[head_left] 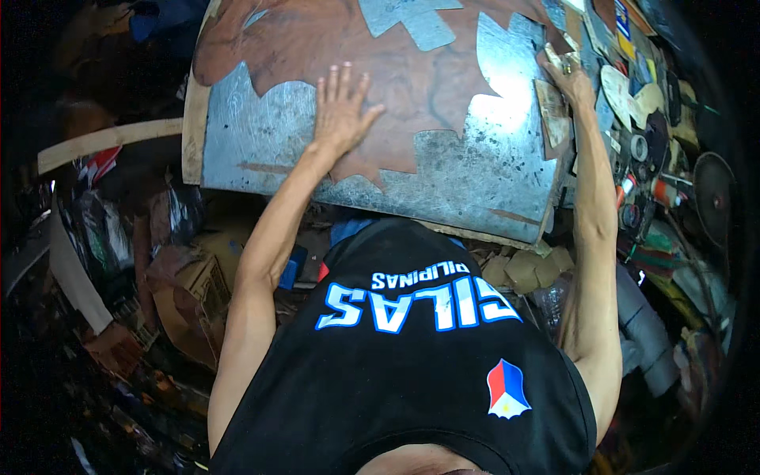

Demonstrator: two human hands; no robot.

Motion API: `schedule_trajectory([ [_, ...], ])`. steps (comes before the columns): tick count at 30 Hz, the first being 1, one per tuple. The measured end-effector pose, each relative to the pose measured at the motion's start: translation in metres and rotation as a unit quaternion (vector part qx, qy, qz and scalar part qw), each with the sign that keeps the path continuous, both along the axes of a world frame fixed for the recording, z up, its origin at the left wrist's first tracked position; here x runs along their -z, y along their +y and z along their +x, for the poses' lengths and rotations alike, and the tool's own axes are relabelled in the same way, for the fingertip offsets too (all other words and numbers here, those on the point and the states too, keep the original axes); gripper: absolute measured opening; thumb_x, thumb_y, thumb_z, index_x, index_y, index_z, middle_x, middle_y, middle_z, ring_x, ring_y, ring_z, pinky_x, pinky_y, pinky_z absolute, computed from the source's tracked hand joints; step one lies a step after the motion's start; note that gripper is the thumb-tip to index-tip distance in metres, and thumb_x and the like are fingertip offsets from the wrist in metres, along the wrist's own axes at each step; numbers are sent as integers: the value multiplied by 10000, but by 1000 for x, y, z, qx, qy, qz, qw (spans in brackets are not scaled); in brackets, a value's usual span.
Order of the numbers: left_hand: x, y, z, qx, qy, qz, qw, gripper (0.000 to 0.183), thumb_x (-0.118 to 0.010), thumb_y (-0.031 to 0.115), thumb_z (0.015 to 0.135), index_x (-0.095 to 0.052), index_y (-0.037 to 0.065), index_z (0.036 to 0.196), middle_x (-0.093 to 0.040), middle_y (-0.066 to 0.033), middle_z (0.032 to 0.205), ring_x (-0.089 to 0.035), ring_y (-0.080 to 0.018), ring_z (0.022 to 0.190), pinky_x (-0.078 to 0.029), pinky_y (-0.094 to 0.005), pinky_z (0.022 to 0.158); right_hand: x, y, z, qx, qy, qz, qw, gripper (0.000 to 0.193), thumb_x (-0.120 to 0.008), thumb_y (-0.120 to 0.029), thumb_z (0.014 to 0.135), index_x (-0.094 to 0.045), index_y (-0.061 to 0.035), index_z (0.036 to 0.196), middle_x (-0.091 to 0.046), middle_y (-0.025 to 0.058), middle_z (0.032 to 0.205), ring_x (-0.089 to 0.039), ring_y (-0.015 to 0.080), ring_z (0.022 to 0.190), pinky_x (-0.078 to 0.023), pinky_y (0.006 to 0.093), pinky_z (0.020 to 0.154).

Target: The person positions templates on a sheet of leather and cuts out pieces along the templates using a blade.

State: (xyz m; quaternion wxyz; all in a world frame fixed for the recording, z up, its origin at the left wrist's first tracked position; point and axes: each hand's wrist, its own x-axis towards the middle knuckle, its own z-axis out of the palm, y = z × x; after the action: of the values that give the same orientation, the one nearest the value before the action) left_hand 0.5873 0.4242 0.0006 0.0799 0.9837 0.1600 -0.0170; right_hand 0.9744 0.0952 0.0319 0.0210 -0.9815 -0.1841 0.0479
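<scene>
A large brown sheet of leather (412, 95) with a jagged, cut-out edge lies on a metal-topped work table (261, 150). My left hand (340, 115) rests flat on the leather near its left part, fingers stretched and thumb out. At the table's right edge, my right hand (571, 73) has its fingers bent and drawn together around something too small to make out. Just below that hand is a brown and pale flat piece (554, 119), lying along the same edge. The leather's far side runs out of the picture.
Flat cut pieces (621, 91), a tape roll (639, 147) and orange-labelled spools (669, 192) crowd the right side. A wooden plank (111, 142) juts out left of the table. A cardboard box (190, 293) and plastic bags (111, 222) sit lower left.
</scene>
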Motion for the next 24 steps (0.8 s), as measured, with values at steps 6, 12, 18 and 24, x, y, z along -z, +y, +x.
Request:
schedule_trajectory([
  [6,-11,-62,-78,94,4,-100,991,714,-478,582,929,-385,139,1480,-165,-188,1596,-85,-396,1478,-71,-549,1190,-19,-3,3,-36,-3,-13,999,666,-563,-608,830,-617,-98,1254,-655,295,1079,-624,448,1050,-495,499,891],
  [12,-31,-85,-141,137,-17,-169,976,565,-583,487,904,-521,168,1367,-285,-165,1553,-200,-400,1445,-167,-562,1172,-54,-31,-10,88,-208,123,966,398,-577,-391,852,-668,-54,1042,-689,243,979,-653,429,932,-504,486,805],
  [18,-36,-65,-157,177,-81,-259,946,437,-648,357,893,-598,95,1238,-518,-138,1375,-426,-369,1325,-291,-529,1128,-107,-19,-95,111,23,518,848,311,-654,-165,895,-585,-69,1183,-606,27,694,-531,76,502,-405,227,421],
  [24,-72,-28,-112,94,-235,-215,943,520,-735,236,822,-559,80,1286,-512,-198,1353,-522,-362,1204,-450,-465,970,-106,92,-242,52,385,457,800,542,-606,-73,862,-489,-71,1391,-542,2,762,-544,96,519,-438,230,445],
])
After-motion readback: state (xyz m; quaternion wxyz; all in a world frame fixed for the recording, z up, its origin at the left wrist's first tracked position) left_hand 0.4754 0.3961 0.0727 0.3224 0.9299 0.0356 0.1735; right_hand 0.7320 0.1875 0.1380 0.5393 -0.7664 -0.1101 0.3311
